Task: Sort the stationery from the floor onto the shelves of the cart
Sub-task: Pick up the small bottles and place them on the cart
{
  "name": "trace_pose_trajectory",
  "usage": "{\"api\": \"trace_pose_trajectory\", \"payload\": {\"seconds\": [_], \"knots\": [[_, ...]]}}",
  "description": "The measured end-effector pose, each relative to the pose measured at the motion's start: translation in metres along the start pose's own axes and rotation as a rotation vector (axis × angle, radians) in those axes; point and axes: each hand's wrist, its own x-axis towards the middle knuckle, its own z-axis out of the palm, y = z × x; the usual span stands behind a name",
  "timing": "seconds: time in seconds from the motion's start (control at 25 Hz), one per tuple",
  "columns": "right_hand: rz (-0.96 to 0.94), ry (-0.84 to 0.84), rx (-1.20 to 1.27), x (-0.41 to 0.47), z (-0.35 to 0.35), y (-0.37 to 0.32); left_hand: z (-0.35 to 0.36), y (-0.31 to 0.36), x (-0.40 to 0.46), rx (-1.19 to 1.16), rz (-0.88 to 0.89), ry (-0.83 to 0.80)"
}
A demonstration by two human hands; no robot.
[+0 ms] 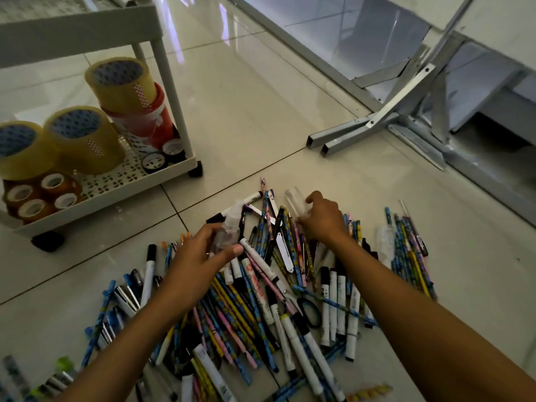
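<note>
A wide heap of stationery (269, 288) is spread over the pale tiled floor (261, 117) across the lower half of the frame: patterned pencils, white markers with black caps, pens and a black ring. Above the middle of the heap, a small clear spray bottle (229, 227) is gripped by the left hand (197, 256), with the fingers curled round its body and the thumb laid across it. Just to the right, a second clear bottle (295, 203) is grasped by the right hand (323, 219), its fingers bent over it. Farther off, at the upper left, the white cart (162, 175) is seen, its bottom shelf loaded with tape rolls (87, 137). A grey metal frame (406, 117) is seen at the upper right.
</note>
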Motion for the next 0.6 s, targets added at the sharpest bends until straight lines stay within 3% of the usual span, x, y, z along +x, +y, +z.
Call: {"api": "trace_pose_trajectory", "payload": {"seconds": [0.2,0.4,0.48,0.6], "knots": [[0.012,0.283,0.548,-0.038,-0.036,0.019,0.01,0.017,-0.001,0.003,0.023,-0.024],[0.176,0.371,1.216,-0.062,-0.075,0.072,0.033,0.035,-0.003,-0.052,0.03,-0.112],[0.269,0.421,1.159,-0.063,-0.084,0.092,0.04,0.039,-0.002,-0.051,0.031,-0.142],[0.405,0.398,0.772,-0.063,-0.08,0.113,0.053,0.045,0.0,-0.054,0.029,-0.165]]}}
